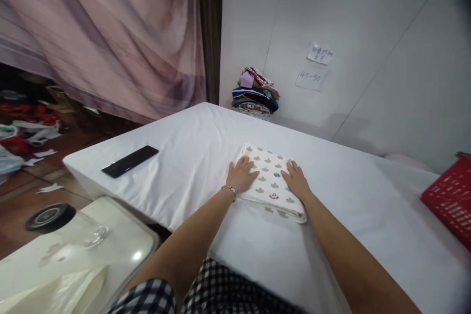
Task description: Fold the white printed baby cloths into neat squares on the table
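A folded white cloth (pixel 268 172) with a grey print and small blue and red marks lies on the white-covered table (pixel 198 142) before me. My left hand (pixel 241 174) rests flat on its left side, fingers spread, a bracelet at the wrist. On the right edge of the cloth lies my right hand (pixel 296 180), its fingers stretched out. Both palms press on the fabric without gripping it. The layers of the fold show along the near edge.
A dark phone-like slab (pixel 130 161) lies on the table's left part. Behind the far edge rises a stack of folded clothes (pixel 255 93). A red basket (pixel 451 196) stands at right. At lower left, a glass jar with a black lid (pixel 50 218) lies on a cream surface (pixel 121 225).
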`<state>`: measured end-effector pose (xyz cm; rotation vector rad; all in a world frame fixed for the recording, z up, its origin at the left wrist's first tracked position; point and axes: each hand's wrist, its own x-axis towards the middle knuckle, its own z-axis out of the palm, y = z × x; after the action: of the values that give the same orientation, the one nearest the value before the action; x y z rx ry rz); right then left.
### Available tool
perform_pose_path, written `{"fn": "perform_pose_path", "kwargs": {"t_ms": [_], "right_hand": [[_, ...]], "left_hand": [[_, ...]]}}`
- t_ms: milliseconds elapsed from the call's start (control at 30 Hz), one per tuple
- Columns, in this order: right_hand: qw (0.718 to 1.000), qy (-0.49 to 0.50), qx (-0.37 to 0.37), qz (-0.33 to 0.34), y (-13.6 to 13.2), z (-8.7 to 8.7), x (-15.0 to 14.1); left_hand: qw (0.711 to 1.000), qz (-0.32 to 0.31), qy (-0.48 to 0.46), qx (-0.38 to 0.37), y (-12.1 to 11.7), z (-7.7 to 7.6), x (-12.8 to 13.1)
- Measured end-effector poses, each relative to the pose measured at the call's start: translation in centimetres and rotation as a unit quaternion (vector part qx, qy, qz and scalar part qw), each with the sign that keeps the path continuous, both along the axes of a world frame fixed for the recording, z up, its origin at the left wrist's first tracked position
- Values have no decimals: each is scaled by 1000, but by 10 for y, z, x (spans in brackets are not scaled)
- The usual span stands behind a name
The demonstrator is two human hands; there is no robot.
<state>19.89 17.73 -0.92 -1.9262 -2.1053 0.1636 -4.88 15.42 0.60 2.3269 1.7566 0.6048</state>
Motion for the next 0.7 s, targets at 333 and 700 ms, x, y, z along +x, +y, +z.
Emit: {"fn": "perform_pose_path", "kwargs": {"t_ms": [333, 700], "right_hand": [[999, 27, 12, 14, 0, -6, 2], [999, 26, 7, 19, -2, -8, 2]], "left_hand": [[998, -21, 47, -23, 33, 44, 14], [997, 12, 34, -74, 76, 3, 2]]}}
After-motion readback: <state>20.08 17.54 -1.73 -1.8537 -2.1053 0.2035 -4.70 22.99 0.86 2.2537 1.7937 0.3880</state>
